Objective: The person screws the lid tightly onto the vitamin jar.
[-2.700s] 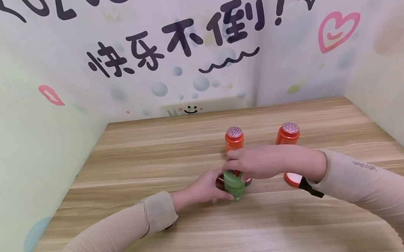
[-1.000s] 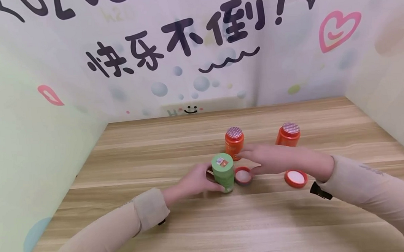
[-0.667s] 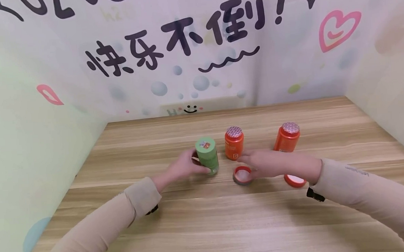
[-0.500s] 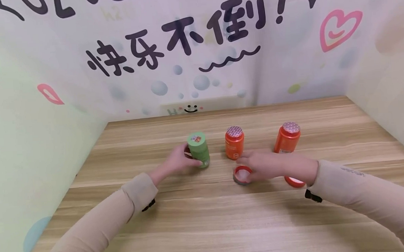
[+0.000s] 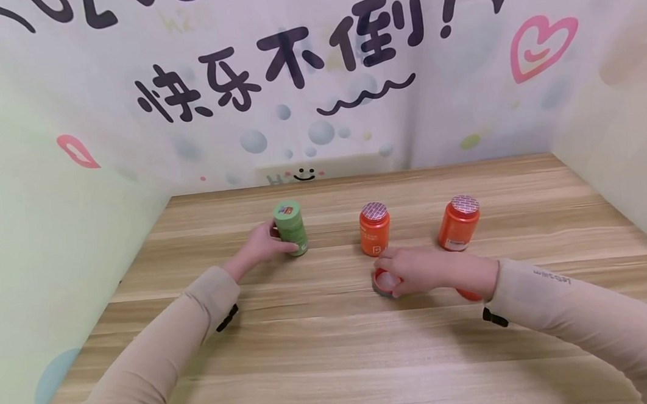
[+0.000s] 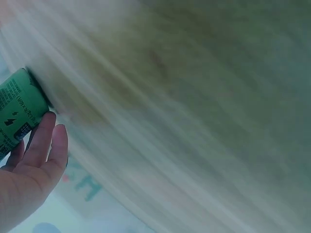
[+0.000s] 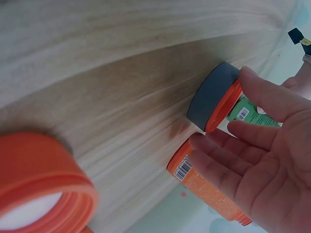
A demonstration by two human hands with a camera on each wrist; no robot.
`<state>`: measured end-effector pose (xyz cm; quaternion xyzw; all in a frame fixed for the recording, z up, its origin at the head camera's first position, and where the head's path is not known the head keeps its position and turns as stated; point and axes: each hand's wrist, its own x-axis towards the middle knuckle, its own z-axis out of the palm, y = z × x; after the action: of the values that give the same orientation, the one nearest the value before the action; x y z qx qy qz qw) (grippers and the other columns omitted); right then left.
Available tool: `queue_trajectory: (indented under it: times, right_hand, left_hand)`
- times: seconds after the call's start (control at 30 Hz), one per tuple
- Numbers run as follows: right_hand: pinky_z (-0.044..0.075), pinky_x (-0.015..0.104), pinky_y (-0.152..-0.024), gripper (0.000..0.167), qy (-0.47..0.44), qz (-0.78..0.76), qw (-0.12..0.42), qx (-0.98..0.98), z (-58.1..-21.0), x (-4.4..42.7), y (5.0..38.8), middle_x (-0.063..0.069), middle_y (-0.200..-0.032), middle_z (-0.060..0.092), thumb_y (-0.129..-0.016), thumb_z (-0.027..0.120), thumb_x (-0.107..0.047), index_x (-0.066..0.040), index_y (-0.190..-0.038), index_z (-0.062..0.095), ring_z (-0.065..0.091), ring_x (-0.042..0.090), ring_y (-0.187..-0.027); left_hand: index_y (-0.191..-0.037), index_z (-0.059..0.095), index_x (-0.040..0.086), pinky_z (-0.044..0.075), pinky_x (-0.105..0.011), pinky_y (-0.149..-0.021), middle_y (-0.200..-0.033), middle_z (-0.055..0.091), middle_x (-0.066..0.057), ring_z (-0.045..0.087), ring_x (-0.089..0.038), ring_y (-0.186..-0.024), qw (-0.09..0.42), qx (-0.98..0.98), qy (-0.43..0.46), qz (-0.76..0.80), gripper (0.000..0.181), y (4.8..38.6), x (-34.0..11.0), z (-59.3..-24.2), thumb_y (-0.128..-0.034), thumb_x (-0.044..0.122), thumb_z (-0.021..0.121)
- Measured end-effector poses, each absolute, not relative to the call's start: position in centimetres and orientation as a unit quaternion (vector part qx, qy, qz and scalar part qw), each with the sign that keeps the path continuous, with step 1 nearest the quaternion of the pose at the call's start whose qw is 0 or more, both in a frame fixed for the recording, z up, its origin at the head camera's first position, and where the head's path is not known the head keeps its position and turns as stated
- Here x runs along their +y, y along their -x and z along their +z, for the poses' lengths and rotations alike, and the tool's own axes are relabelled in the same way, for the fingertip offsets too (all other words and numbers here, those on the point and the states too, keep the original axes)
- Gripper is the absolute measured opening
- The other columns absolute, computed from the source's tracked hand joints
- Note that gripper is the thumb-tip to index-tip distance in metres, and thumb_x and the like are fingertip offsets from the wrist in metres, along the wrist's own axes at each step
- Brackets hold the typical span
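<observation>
My left hand (image 5: 261, 242) grips a green jar (image 5: 291, 229) with a green lid, thumb in front and fingers behind, at the back left of the table. In the left wrist view the jar's printed side (image 6: 22, 109) shows against the fingers. The right hand (image 5: 434, 269) pinches a round lid (image 5: 383, 284), dark grey outside and red inside, its inner face up. The right wrist view puts my thumb on one edge of this grey lid (image 7: 214, 97) and my fingertips by the other. Just behind it stands an orange jar (image 5: 375, 236) with a patterned seal on its mouth.
A second orange jar (image 5: 459, 226) with the same seal stands farther right. Partly hidden under my right wrist, an orange-red lid (image 5: 468, 294) lies on the wooden table (image 5: 332, 372). Printed cloth walls (image 5: 320, 135) border the table's back and sides.
My left hand has carried the green jar left and toward the back wall, away from the orange jars. The right hand has left the green jar's top and come down to the grey lid.
</observation>
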<state>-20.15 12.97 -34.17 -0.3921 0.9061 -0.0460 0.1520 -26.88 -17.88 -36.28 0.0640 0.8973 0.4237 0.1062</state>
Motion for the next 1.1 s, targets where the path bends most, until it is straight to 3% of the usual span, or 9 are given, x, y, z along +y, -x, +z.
queue_trajectory:
  times: [0.73,0.83,0.97,1.1]
  right_hand:
    - [0.048,0.037,-0.086,0.052,0.412,-0.046,0.155,0.897,-34.8,12.8,20.3,0.012,-0.110,0.055,-0.076,0.074,-0.017,0.002,-0.120,0.052,0.056,0.023,-0.094]
    - [0.048,0.037,-0.086,0.051,0.406,-0.047,0.160,0.898,-34.8,12.7,20.3,0.011,-0.109,0.056,-0.076,0.073,-0.017,0.002,-0.119,0.053,0.055,0.022,-0.093]
    - [0.048,0.037,-0.086,0.051,0.405,-0.045,0.165,0.898,-34.8,12.6,20.2,0.011,-0.108,0.056,-0.076,0.074,-0.018,0.002,-0.119,0.054,0.055,0.021,-0.093]
    - [0.048,0.036,-0.084,0.049,0.412,-0.038,0.165,0.896,-34.8,12.5,20.3,0.010,-0.106,0.057,-0.076,0.074,-0.018,0.001,-0.117,0.054,0.055,0.020,-0.090]
  left_hand:
    - [-0.128,0.040,-0.004,0.042,-0.043,-0.094,-0.121,0.052,-0.023,0.051,-0.035,-0.111,0.111,0.904,-0.080,0.405,0.066,26.4,-18.3,-36.6,-0.0750,0.015,0.075]
    - [-0.134,0.034,-0.002,0.040,-0.045,-0.097,-0.127,0.047,-0.023,0.047,-0.036,-0.116,0.121,0.897,-0.077,0.418,0.075,26.1,-18.3,-36.1,-0.0748,0.019,0.075]
    - [-0.143,0.015,0.004,0.030,-0.050,-0.104,-0.140,0.031,-0.023,0.032,-0.039,-0.129,0.150,0.861,-0.090,0.478,0.089,26.0,-18.6,-34.5,-0.0776,0.019,0.072]
    - [-0.146,0.006,0.007,0.023,-0.051,-0.107,-0.148,0.020,-0.021,0.021,-0.039,-0.134,0.145,0.831,-0.118,0.524,0.090,26.2,-18.9,-32.3,-0.0809,0.014,0.067]
